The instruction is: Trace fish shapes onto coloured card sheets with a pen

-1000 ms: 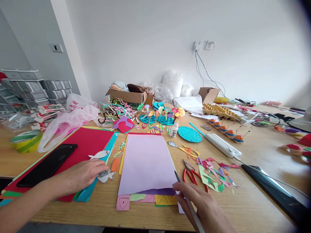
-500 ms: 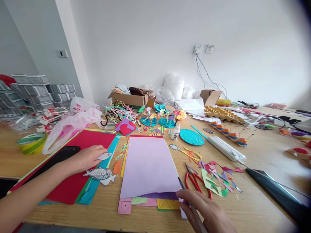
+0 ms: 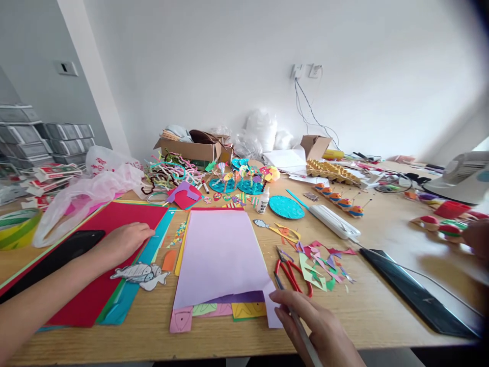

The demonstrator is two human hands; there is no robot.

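Note:
My left hand [image 3: 124,242] lies over the red paper [image 3: 141,216], its fingers closed on a small paper fish that shows only as a thin pale edge at the fingertips. Just below it, several drawn paper fish cutouts [image 3: 143,274] overlap on the blue and red sheets. My right hand [image 3: 315,326] grips a grey pen [image 3: 300,326], dark tip pointing forward, beside the lower right corner of a lilac sheet [image 3: 219,255]. Under that sheet, coloured pieces with drawn fish outlines [image 3: 181,319] stick out. Red-handled pliers [image 3: 292,275] lie beyond the pen.
A glue bottle [image 3: 263,202] stands near a blue disc [image 3: 287,207]. Paper scraps [image 3: 324,262], a white power strip [image 3: 333,222] and a dark tablet-like slab [image 3: 416,290] lie to the right. Another person's blurred hand [image 3: 477,235] appears at the right edge. Yellow-green tape [image 3: 19,229] is far left.
The view has turned rightward, so things sit further left. The paper fish at my left fingertips has turned from flat to edge-on. Another hand has appeared at the right edge.

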